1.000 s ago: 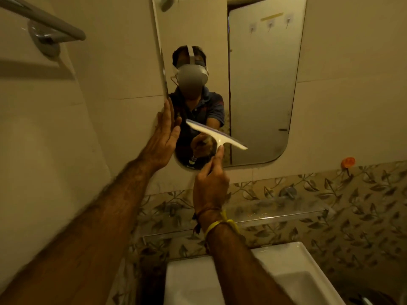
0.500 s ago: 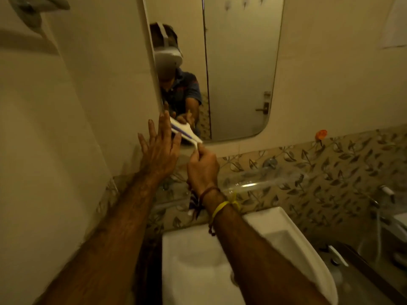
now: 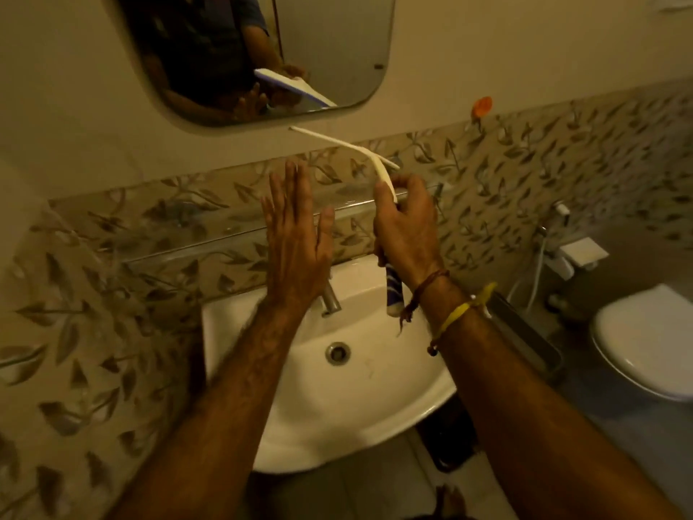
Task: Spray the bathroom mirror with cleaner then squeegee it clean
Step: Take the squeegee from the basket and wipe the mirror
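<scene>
The rounded mirror (image 3: 337, 43) hangs at the top of the head view, only its lower part in frame. My right hand (image 3: 408, 230) grips the handle of a white squeegee (image 3: 348, 148) with a blue-striped handle end. Its blade is off the glass, just below the mirror's bottom edge, in front of the wall. Beside it my left hand (image 3: 296, 238) is held flat over the sink with fingers spread and nothing in it. The mirror reflects both hands and the squeegee. No spray bottle is in view.
A white sink (image 3: 375, 392) with a metal tap (image 3: 330, 298) sits under my arms. A glass shelf (image 3: 210, 238) runs along the leaf-patterned tiles. A toilet (image 3: 645, 343) and hose sprayer (image 3: 558, 212) are at the right. An orange hook (image 3: 482, 105) sticks to the wall.
The squeegee came down off the mirror's lower left part to below its bottom edge. My left hand left the mirror's edge and dropped over the sink. The view tilted downward.
</scene>
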The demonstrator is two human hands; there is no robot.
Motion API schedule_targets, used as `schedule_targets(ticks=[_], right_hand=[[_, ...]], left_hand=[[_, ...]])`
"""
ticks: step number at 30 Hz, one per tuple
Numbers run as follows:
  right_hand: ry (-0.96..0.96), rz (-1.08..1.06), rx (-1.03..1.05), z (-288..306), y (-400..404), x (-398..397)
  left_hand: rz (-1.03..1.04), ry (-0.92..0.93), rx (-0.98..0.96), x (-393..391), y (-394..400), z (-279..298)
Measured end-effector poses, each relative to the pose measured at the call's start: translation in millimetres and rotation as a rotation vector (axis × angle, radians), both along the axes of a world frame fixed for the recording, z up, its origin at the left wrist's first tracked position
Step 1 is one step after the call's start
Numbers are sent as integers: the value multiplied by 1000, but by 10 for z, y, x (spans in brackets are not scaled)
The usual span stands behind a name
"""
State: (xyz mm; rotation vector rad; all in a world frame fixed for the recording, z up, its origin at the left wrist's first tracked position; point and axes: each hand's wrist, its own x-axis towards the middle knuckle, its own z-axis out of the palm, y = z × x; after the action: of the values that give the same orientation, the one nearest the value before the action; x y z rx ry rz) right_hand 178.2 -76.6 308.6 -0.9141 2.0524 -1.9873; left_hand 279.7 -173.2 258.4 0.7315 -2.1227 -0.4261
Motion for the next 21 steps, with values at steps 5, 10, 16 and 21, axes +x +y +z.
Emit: schedule_targets(ticks=[5, 10, 16, 21], right_hand=[[-61, -137, 16, -276, 648, -625], [-115, -285, 89, -585, 1124, -1319], [-173, -390, 244, -1075, 1671, -2156], [-268, -361, 411, -1631, 1850, -2793]], left_hand=[[-103, -21, 233, -676, 621, -577], [-203, -357, 509, -1473, 992, -1233], [-66, -841, 638, -2323, 1096, -1937], [170, -826, 704, -2825, 1387, -2380]])
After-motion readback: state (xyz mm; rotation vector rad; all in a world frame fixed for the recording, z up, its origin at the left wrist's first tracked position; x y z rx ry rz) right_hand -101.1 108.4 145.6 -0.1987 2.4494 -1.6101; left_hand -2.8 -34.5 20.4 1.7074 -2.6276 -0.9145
